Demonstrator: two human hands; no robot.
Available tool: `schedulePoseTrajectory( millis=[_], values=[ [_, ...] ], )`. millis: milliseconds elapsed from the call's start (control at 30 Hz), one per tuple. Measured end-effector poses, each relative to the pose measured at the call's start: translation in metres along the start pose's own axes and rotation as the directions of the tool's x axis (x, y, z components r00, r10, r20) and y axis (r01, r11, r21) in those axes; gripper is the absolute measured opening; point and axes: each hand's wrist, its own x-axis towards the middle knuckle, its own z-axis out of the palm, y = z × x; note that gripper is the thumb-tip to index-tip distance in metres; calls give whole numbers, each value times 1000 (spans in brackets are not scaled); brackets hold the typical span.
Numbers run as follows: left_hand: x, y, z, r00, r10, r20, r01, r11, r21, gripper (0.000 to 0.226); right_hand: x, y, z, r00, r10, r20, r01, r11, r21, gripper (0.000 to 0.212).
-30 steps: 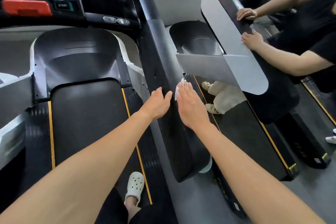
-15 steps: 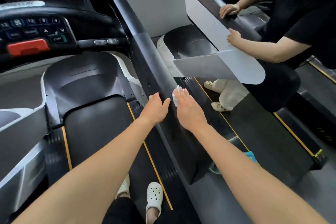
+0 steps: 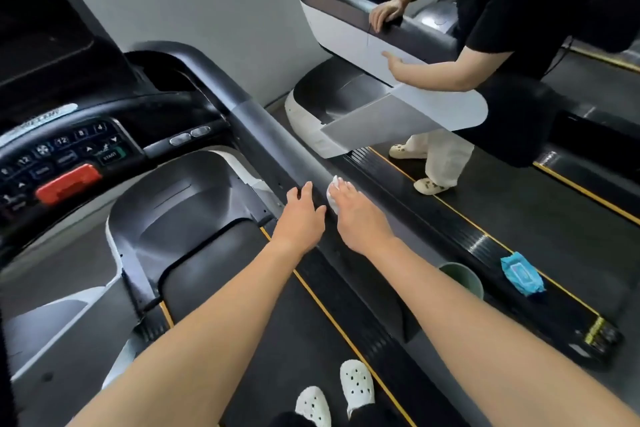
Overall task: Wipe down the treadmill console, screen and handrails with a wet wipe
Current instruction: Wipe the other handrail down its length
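We record the handrail (image 3: pixel 277 135) as smooth moulded plastic, dark grey with a satin sheen. The console (image 3: pixel 69 152) is glossy black plastic; its stop button (image 3: pixel 67 184) is shiny red plastic. The motor cover (image 3: pixel 180 204) is semi-gloss dark plastic. The belt (image 3: pixel 204 270) looks like matt black rubber. The wet wipe (image 3: pixel 333 198) appears to be soft white nonwoven cloth. The packet (image 3: pixel 521 274) is glossy blue film. The clogs (image 3: pixel 356 383) are matt white perforated foam.

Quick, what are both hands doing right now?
Left hand: open, resting on the handrail.
Right hand: open, pressing the wet wipe onto it.
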Motion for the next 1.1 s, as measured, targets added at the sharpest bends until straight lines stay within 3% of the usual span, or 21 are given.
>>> schedulePoseTrajectory(
  millis=[167, 367, 667, 900, 1100],
  values=[
    [-4, -11, -3, 998, 65, 2, -65, 996, 63, 67, -17, -13, 4, 998, 42, -43, -42, 999, 3, 61],
    [-15, -22, 2, 981, 194, -27, -189, 974, 121, 72, -64, -6, 15, 999, 5, -42, -10, 993, -122, 62],
    [-15, -19, -8, 983, 179, 44, -182, 981, 68, 67, 0, -27, 7, 991, 135, 6, -134, 989, -58, 61],
    [-17, -22, -10, 983, 174, 52, -179, 979, 95, 65, -61, 2, 10, 999, -38, -18, 32, 972, -233, 65],
    [-18, -13, 1, 991, 133, 9, -133, 990, 43, 63, -20, 7, 6, 998, 51, -23, -52, 996, -72, 59]
  ],
)
